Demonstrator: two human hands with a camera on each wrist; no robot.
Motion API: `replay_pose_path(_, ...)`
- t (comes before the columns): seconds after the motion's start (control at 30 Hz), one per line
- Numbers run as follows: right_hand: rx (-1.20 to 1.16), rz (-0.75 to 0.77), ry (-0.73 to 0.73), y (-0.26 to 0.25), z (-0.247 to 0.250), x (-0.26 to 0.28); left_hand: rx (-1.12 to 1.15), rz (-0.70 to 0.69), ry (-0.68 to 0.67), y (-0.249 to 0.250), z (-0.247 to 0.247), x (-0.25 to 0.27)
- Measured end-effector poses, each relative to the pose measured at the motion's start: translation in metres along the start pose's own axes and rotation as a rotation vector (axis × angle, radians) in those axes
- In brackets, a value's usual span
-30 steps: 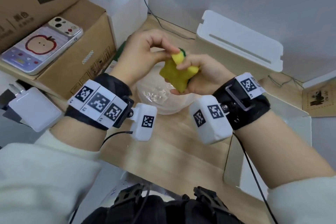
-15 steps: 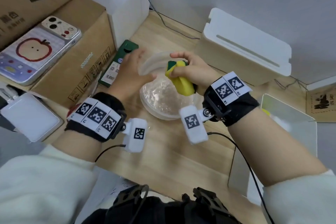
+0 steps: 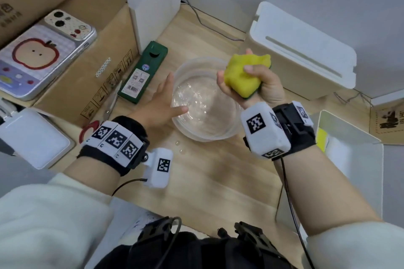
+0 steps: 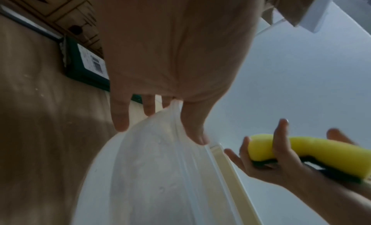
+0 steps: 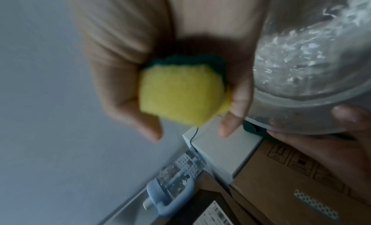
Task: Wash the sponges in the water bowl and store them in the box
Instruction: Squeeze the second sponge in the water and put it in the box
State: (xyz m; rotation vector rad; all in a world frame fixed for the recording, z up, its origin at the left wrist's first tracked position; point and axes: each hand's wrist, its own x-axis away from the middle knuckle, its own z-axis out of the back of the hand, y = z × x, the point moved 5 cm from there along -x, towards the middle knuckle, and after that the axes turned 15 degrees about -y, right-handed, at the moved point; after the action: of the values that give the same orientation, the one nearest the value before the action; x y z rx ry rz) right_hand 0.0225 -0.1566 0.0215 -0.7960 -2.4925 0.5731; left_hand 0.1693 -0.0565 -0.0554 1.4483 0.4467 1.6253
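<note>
A clear plastic bowl (image 3: 181, 129) with water stands mid-table. My right hand (image 3: 251, 81) holds a yellow sponge (image 3: 241, 75) with a dark green backing, squeezed in its curled fingers above the bowl's right rim; the sponge (image 5: 181, 92) fills the right wrist view, and the sponge (image 4: 313, 150) shows at the right of the left wrist view. My left hand (image 3: 166, 99) lies with straight fingers against the bowl's left rim, thumb over the edge. The bowl (image 4: 152, 173) sits under those fingers. A white open box (image 3: 354, 159) stands at the right with a second yellow sponge (image 3: 321, 141) inside.
Left of the bowl lie a green packet (image 3: 143, 72), scissors (image 3: 109, 107) and cardboard boxes (image 3: 87, 65) with a phone (image 3: 43, 54) on top. A white lid (image 3: 303, 46) leans behind the bowl. Water drops (image 3: 179, 146) dot the wooden table.
Both hands squeezed the sponge together a second ago. The left hand has let go and dropped to the bowl's left rim; the right hand has carried the sponge to the right, palm turned up.
</note>
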Motion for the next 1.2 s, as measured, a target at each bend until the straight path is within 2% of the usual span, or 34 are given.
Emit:
replay_pose_path(0.07, 0.055, 0.047, 0.049, -0.003, -0.007, -0.003, -0.024, 0.016, -0.055, -0.001, 0.0, 0.002)
replay_pose_path(0.2, 0.249, 0.013, 0.07, -0.002, -0.011, -0.012, -0.012, 0.041, -0.115, 0.002, -0.003, 0.002)
replay_pose_path(0.43, 0.347, -0.082, 0.15, 0.006, -0.005, -0.012, 0.041, 0.023, -0.089, 0.005, -0.005, 0.002)
replay_pose_path(0.53, 0.464, -0.105, 0.148, 0.005, -0.001, -0.012, 0.08, 0.017, -0.108, 0.003, -0.006, 0.001)
replay_pose_path(0.67, 0.666, -0.134, 0.232, 0.004, 0.002, -0.015, 0.091, 0.014, -0.112, 0.002, -0.006, 0.001)
replay_pose_path(0.8, 0.667, -0.205, 0.228, 0.009, -0.003, -0.018, 0.108, 0.014, -0.116, 0.0, -0.006, 0.0)
replay_pose_path(0.97, 0.879, -0.138, 0.342, 0.015, -0.002, -0.025, 0.126, -0.003, -0.122, 0.0, -0.007, 0.0)
replay_pose_path(1.2, 0.905, -0.097, 0.456, 0.021, 0.001, -0.03, 0.185, -0.031, -0.137, 0.004, -0.007, 0.004)
